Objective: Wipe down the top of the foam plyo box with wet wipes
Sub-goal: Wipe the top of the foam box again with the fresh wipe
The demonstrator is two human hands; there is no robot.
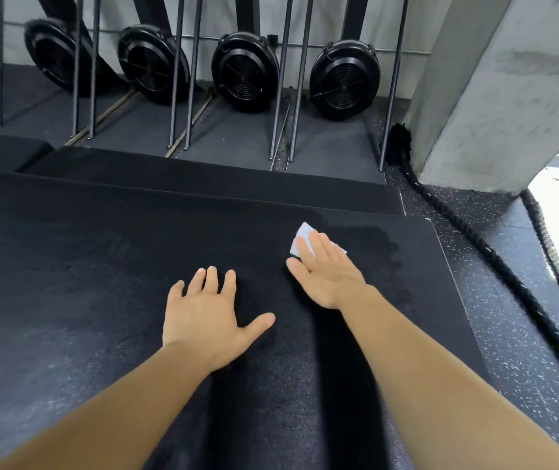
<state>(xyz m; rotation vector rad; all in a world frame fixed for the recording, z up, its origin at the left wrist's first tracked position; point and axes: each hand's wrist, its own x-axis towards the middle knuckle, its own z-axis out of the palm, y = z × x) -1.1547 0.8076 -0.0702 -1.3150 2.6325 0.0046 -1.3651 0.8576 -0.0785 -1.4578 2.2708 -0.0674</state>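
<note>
Head view, wipe (pixel 300 235) corner pointing away, leftward

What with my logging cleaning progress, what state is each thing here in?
left hand: open, flat on the box top.
right hand: open, fingers pressing the wet wipe.
wet wipe: flat under the fingers, partly showing.
box top: damp patch beside the wet wipe, elsewhere looks dry.
rope: lying on the floor.

Plyo box top (pixel 101 266): wipe (pixel 300 236) under right hand (pixel 329 269), left hand (pixel 203 317) flat.
</note>
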